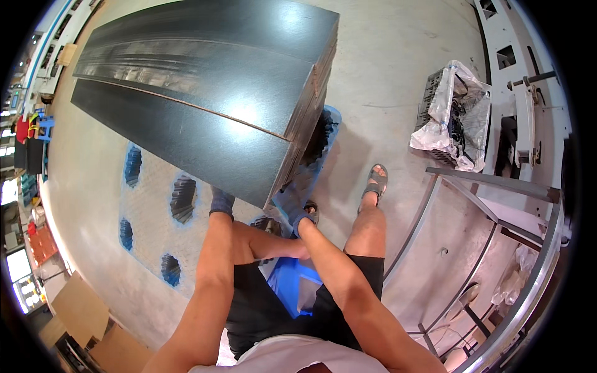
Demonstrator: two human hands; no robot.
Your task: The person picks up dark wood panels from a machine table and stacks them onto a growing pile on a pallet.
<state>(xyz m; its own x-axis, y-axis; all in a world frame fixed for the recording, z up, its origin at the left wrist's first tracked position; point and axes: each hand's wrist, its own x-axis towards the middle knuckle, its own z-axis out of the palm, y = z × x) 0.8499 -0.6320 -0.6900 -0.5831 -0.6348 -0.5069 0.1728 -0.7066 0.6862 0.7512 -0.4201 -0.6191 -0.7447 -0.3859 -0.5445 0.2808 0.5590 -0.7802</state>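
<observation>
A stack of large dark, glossy panels (205, 133) fills the upper middle, with its layered edges on the right side. Both my hands wear blue-grey gloves. My left hand (222, 202) reaches to the near edge of the stack, and its fingers are hidden beneath the panels. At the near right corner, my right hand (293, 210) is beside the panel edges; its fingers cannot be made out. A blue bin (333, 133) with dark contents shows partly behind the stack's right side.
I sit on a blue stool (292, 286). Left of my legs lies a flat grey piece (149, 205) with blue-rimmed openings. At the right stand a plastic-lined crate (457, 118) holding black parts and a metal frame (497, 180). Cardboard (81, 304) leans at lower left.
</observation>
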